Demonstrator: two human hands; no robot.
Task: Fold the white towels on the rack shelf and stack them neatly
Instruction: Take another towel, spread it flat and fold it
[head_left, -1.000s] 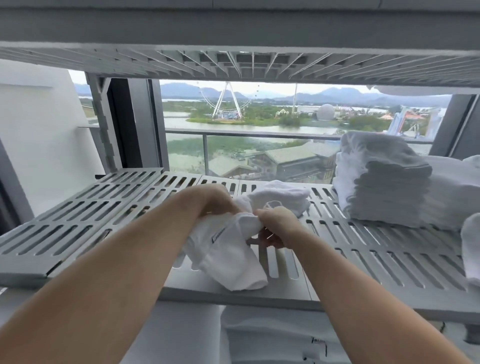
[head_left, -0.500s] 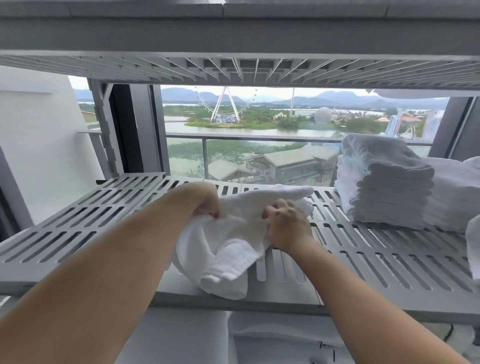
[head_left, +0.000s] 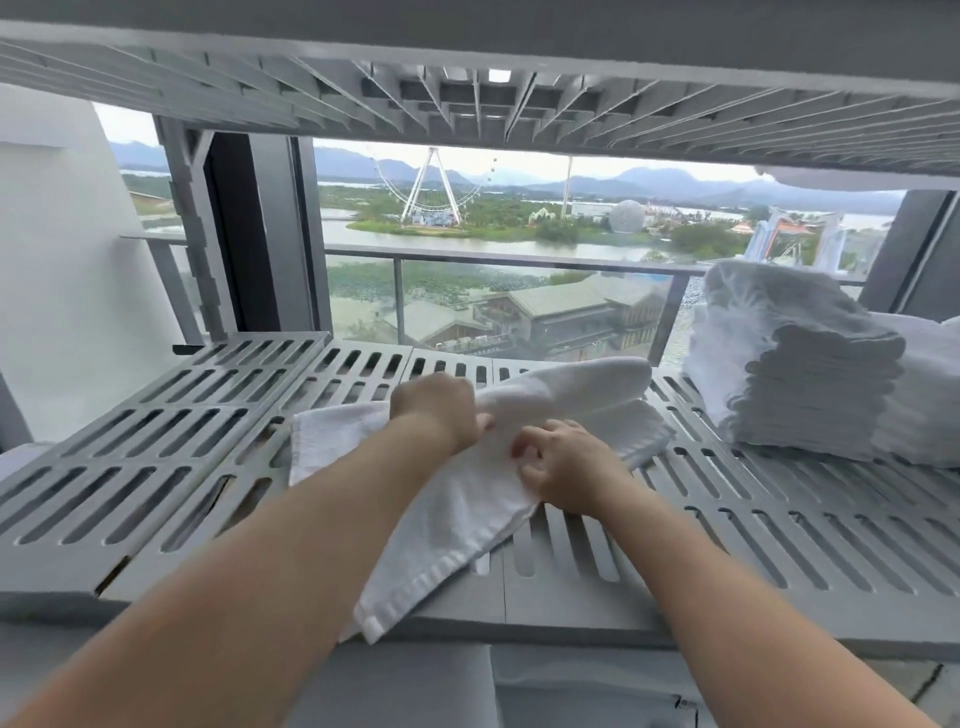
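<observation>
- The towel (head_left: 457, 499) lies on the rack shelf (head_left: 156, 467), long axis slanting from near edge to far right.
- We pinch its middle with left hand (head_left: 439, 410) and right hand (head_left: 563, 467), close together; the folded stack (head_left: 800, 374) stands rightward, nearer our right hand.

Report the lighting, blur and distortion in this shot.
Head view: daylight from the window backlights the rack, leaving the near face of the stack grey. Head view: the wide lens bows the shelf and the upper shelf. Head view: the towel, left hand and right hand look slightly soft, with no strong glare.
</observation>
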